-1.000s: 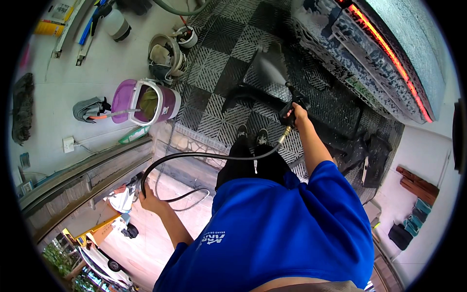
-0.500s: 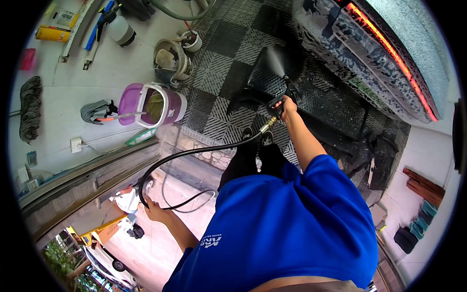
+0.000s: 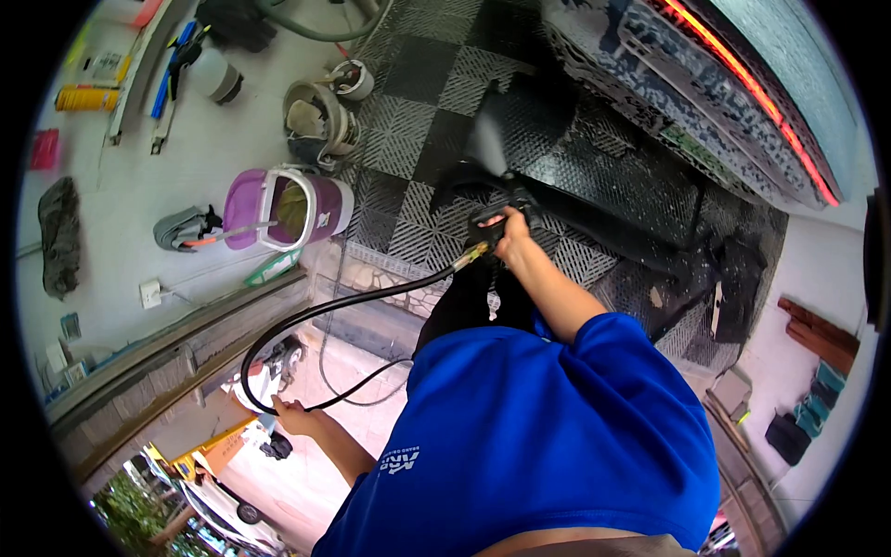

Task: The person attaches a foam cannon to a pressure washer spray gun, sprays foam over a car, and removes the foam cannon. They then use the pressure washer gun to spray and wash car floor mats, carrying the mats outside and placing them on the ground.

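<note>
Head view | grips spray gun (image 3: 522,197) in right hand (image 3: 513,234), above the checkered floor (image 3: 404,139) | holds black hose (image 3: 353,299) in left hand (image 3: 295,420), off to the side | sprays white mist (image 3: 488,144) toward black mat (image 3: 534,116) near car (image 3: 687,84)

The right hand (image 3: 510,234) partly hides the spray gun (image 3: 522,199); spray (image 3: 486,144) blurs at upper centre; upper right, the car (image 3: 691,93) is cropped.

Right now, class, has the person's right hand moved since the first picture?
Yes: the right hand has moved to the person's left, closer to the purple-and-white bucket.
</note>
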`<state>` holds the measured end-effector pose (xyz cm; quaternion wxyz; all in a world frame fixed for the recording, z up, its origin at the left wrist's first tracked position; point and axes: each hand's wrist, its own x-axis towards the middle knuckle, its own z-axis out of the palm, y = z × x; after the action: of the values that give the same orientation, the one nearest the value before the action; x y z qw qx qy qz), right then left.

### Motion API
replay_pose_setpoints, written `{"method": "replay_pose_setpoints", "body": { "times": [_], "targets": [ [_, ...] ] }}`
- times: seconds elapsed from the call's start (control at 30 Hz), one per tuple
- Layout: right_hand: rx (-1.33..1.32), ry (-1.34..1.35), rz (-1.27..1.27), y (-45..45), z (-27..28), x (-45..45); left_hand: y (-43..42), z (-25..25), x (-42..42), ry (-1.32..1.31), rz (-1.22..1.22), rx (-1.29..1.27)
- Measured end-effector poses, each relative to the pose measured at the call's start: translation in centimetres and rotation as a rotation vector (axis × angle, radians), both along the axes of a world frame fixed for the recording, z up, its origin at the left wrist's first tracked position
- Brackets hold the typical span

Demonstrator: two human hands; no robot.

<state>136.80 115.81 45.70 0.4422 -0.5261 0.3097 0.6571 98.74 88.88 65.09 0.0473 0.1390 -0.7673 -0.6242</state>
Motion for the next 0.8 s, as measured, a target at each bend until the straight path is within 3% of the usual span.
{"method": "replay_pose_setpoints", "body": {
  "times": [0.1,0.2,0.27,0.53,0.6,0.73,0.8],
  "targets": [
    [-0.123,0.055,-0.063,-1.8,-1.2,-0.7,2.8,0.5,0.4,0.005,-0.006,-0.008],
    [-0.250,-0.082,-0.143,-3.3,-1.7,0.9,4.1,0.0,0.8,-0.015,-0.035,-0.042],
    [-0.207,-0.048,-0.216,-4.8,-3.9,3.7,4.8,-0.5,1.1,-0.019,-0.067,-0.083],
    [-0.257,-0.264,-0.306,-7.5,-1.2,7.5,5.6,-4.7,0.2,-0.034,-0.266,-0.083],
    [-0.236,-0.281,-0.330,-7.7,-1.7,7.1,6.3,-4.5,0.1,-0.017,-0.257,-0.060],
    [-0.227,-0.069,-0.217,-5.4,-2.3,5.0,6.5,-3.4,-0.4,-0.079,-0.154,-0.013],
    [-0.239,-0.270,-0.315,-4.0,-0.8,3.0,7.3,-1.8,0.3,-0.043,-0.116,-0.030]
  ]
}}
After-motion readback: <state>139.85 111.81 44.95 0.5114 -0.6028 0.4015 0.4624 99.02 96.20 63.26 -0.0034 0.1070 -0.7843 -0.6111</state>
